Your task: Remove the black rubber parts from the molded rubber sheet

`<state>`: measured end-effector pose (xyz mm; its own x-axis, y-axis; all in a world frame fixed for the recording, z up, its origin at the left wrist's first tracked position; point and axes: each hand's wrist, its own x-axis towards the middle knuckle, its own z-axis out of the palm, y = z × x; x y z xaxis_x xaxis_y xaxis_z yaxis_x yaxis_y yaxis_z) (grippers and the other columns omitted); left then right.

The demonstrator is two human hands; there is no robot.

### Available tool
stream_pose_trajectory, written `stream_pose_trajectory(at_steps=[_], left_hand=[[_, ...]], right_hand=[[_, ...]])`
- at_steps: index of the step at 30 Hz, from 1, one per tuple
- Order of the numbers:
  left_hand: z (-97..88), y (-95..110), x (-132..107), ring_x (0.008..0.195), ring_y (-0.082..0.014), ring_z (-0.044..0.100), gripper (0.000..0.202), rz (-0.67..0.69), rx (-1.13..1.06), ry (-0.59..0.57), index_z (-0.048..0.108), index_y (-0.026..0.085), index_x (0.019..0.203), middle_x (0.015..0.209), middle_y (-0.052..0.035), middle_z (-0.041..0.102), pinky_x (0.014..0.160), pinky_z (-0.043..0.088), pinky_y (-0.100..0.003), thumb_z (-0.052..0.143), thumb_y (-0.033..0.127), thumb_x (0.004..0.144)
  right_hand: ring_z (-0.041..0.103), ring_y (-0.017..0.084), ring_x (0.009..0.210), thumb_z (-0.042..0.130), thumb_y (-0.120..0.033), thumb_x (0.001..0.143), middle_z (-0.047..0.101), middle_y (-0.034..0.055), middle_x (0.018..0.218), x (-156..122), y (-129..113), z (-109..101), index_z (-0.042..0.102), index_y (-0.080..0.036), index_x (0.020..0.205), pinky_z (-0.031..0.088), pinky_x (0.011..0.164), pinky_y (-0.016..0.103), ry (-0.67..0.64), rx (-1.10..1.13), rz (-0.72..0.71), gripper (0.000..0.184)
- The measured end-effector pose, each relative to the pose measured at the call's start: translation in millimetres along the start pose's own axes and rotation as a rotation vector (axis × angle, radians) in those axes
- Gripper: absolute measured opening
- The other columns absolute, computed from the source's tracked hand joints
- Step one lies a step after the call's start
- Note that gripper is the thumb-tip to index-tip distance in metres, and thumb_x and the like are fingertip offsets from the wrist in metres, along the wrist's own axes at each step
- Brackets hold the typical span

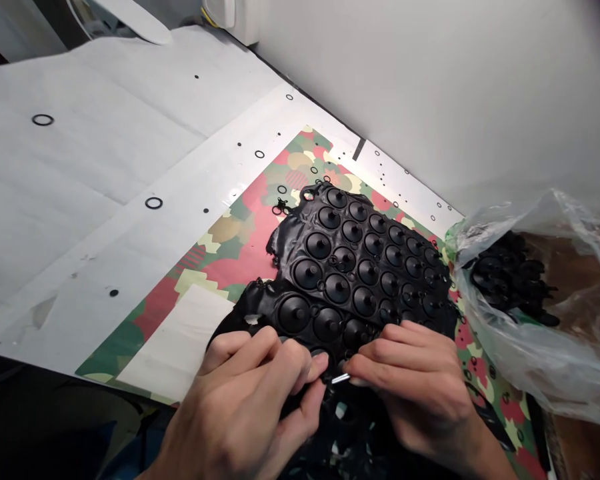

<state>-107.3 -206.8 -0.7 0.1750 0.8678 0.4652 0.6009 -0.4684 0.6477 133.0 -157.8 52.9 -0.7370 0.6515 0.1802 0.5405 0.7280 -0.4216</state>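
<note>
A black moulded rubber sheet (360, 260) with several round domed caps lies on a camouflage-patterned mat (240, 233). My left hand (250, 407) has its fingers curled and pinches the sheet's near edge. My right hand (420, 380) is closed in a pinch on a small silvery tool (341, 379), whose tip meets the sheet's near edge between both hands. The part of the sheet under my hands is hidden.
Loose black rubber rings (153, 203) and small dots lie scattered on the white paper-covered table (105, 133). A clear plastic bag (540, 313) at the right holds more black rubber parts (510, 273). A white wall (455, 87) runs along the back.
</note>
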Motion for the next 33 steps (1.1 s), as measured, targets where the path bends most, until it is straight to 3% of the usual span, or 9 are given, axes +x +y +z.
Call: stream_pose_trajectory(at_steps=[8,14,18,22,27,33], left_hand=[[-2.5,0.3,-3.0,0.065,-0.0128,0.058,0.019,-0.01,-0.007,-0.015,0.058,0.024,0.102,0.072,0.0109,0.055,0.079,0.039,-0.034,0.061,0.007,0.109],[3.1,-2.1,-3.3,0.063,-0.0125,0.057,0.021,-0.019,-0.023,0.03,0.055,0.024,0.098,0.071,0.011,0.052,0.081,0.039,-0.035,0.065,0.009,0.108],[0.7,-0.4,1.3,0.065,-0.0119,0.06,0.016,-0.009,-0.033,0.044,0.059,0.024,0.101,0.074,0.0112,0.065,0.087,0.041,-0.035,0.064,0.01,0.107],[-2.0,0.8,3.1,0.072,-0.0103,0.069,0.013,-0.023,-0.055,0.079,0.068,0.026,0.111,0.089,0.0115,0.08,0.09,0.042,-0.035,0.065,0.014,0.108],[3.9,-2.4,-3.9,0.083,-0.0138,0.078,0.017,-0.06,-0.045,0.115,0.073,0.03,0.123,0.098,0.0104,0.086,0.092,0.043,-0.039,0.075,0.023,0.107],[8.1,-3.5,-6.5,0.082,-0.0183,0.081,0.022,0.01,0.062,0.15,0.07,0.027,0.132,0.091,0.0078,0.086,0.092,0.043,-0.044,0.07,0.023,0.11]], right_hand=[[0.067,0.015,0.066,0.057,0.0,0.095,0.082,-0.0016,0.085,-6.6,9.1,-4.2,0.076,-0.023,0.103,0.042,0.068,0.036,0.076,0.418,0.078,0.031],[0.07,0.016,0.074,0.068,0.0,0.099,0.081,0.0005,0.091,-15.3,4.9,-14.7,0.082,-0.023,0.116,0.052,0.068,0.033,0.194,0.347,0.156,0.032],[0.076,0.018,0.086,0.074,-0.007,0.104,0.082,0.0018,0.1,-29.2,2.3,-27.4,0.085,-0.028,0.119,0.061,0.077,0.031,0.406,-0.003,0.338,0.028],[0.081,0.019,0.095,0.076,-0.019,0.108,0.085,0.0018,0.113,-48.7,1.4,-38.2,0.085,-0.03,0.125,0.065,0.09,0.029,0.433,-0.25,0.435,0.023],[0.085,0.018,0.099,0.075,-0.02,0.108,0.088,0.0,0.113,-67.0,-7.1,-36.9,0.084,-0.029,0.125,0.066,0.094,0.024,0.495,-0.265,0.423,0.021],[0.087,0.017,0.093,0.074,-0.021,0.108,0.089,-0.0004,0.11,-82.0,-25.6,-13.7,0.085,-0.028,0.123,0.069,0.086,0.021,0.558,-0.162,0.486,0.02]])
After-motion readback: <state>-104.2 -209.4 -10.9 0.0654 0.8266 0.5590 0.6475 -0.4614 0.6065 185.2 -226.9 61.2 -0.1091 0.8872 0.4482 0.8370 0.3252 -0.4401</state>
